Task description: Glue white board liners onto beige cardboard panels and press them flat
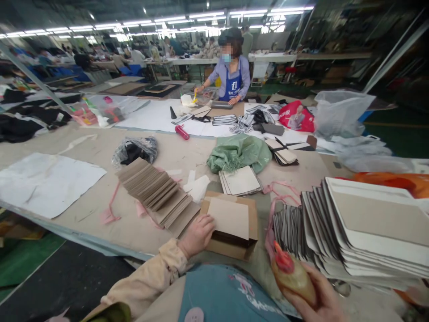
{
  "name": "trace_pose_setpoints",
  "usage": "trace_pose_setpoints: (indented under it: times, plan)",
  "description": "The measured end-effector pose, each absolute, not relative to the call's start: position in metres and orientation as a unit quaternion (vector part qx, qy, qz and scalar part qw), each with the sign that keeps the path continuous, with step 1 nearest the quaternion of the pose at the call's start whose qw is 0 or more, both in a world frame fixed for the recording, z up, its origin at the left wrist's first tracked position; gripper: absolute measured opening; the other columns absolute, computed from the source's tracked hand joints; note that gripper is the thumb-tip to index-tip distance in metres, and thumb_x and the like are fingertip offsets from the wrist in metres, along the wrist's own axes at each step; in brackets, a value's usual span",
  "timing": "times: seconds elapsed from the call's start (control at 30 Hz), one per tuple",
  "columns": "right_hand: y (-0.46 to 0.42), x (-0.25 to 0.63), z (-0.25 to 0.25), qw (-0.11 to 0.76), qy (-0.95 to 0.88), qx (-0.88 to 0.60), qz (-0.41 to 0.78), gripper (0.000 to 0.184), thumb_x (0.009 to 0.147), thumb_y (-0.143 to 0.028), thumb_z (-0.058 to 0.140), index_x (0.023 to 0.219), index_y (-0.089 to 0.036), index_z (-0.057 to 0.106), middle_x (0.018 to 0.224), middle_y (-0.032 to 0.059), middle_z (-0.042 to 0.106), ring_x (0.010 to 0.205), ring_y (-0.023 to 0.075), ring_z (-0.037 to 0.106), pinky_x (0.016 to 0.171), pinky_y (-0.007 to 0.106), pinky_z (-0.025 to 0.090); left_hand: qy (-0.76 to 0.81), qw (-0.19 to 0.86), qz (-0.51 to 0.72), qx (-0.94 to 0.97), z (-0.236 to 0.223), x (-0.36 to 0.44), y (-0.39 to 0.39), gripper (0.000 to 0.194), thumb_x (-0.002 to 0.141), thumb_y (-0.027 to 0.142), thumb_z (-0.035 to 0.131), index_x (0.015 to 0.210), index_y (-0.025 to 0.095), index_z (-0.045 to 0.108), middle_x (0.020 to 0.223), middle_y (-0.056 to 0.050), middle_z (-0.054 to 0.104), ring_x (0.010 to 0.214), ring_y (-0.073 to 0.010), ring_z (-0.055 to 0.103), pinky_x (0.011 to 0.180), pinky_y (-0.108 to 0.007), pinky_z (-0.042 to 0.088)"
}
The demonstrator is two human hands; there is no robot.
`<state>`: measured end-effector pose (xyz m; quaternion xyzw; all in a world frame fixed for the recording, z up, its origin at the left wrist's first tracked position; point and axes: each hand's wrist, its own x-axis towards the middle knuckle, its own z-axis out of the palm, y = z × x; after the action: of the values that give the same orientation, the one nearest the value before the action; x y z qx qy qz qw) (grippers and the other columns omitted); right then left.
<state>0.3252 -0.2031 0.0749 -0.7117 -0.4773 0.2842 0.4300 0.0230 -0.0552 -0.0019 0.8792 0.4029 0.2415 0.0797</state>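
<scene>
the left hand (197, 234) rests with its fingers curled loosely on the left edge of a brown box (231, 232), touching the grey card (230, 218) that lies on top of it; whether the fingers pinch the card cannot be told. the box sits at the near edge of the table (83, 188), just in front of the person. the right hand (315, 297) is low at the right, fingers wrapped tight around a yellowish bottle (293, 275) with a red tip, which points up and to the left. just beside the bottle, to the right, a fanned stack of white boards (368, 232) leans across the table. left of the box lies a long fanned row of brown cards (157, 194), touching the box's corner. behind the box sits a small pile of white pieces (240, 180), and behind that a green bag (239, 152). pink strips (109, 210) trail over the table. far across, a co-worker (231, 71) in a blue apron stands at the table.
</scene>
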Motion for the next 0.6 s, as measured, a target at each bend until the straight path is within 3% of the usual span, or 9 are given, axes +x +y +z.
trace_pose_setpoints:
  times: [0.17, 0.3, 0.43, 0.6]
  plan:
    - [-0.159, 0.308, 0.053, 0.408, -0.534, -0.675, 0.305, 0.052, 0.066, -0.046, 0.070, 0.106, -0.022, 0.047, 0.105, 0.0059, 0.056, 0.092, 0.0221, 0.061, 0.077, 0.031, 0.055, 0.430, 0.113, 0.252, 0.860, -0.010, -0.015, -0.054, 0.026, 0.085, 0.010, 0.044, 0.104, 0.018, 0.061, 0.107, -0.010, 0.062, 0.104, -0.0210, 0.054, 0.092, -0.041, 0.047]
    - [-0.138, 0.296, 0.037, 0.388, -0.594, -0.626, 0.323, 0.045, 0.075, -0.042, 0.065, 0.110, -0.021, 0.046, 0.106, 0.0082, 0.055, 0.094, 0.0226, 0.059, 0.081, 0.035, 0.053, 0.421, 0.132, 0.253, 0.861, -0.017, -0.025, -0.054, 0.026, 0.085, 0.011, 0.045, 0.105, 0.018, 0.061, 0.110, -0.009, 0.060, 0.104, -0.0199, 0.054, 0.093, -0.038, 0.046]
    - [-0.123, 0.286, 0.035, 0.330, -0.709, -0.571, 0.249, 0.038, 0.080, -0.038, 0.062, 0.111, -0.021, 0.048, 0.107, 0.0103, 0.054, 0.102, 0.0258, 0.053, 0.087, 0.043, 0.048, 0.421, 0.134, 0.257, 0.859, -0.023, -0.026, -0.054, 0.021, 0.086, 0.018, 0.049, 0.104, 0.020, 0.062, 0.111, -0.009, 0.060, 0.104, -0.0202, 0.053, 0.092, -0.038, 0.046]
    - [-0.113, 0.273, 0.044, 0.270, -0.772, -0.540, 0.200, 0.037, 0.082, -0.035, 0.060, 0.114, -0.021, 0.047, 0.105, 0.0098, 0.054, 0.100, 0.0252, 0.052, 0.086, 0.043, 0.047, 0.420, 0.148, 0.265, 0.855, -0.026, -0.027, -0.051, 0.023, 0.087, 0.021, 0.050, 0.108, 0.019, 0.060, 0.108, -0.009, 0.061, 0.102, -0.0198, 0.053, 0.091, -0.037, 0.045]
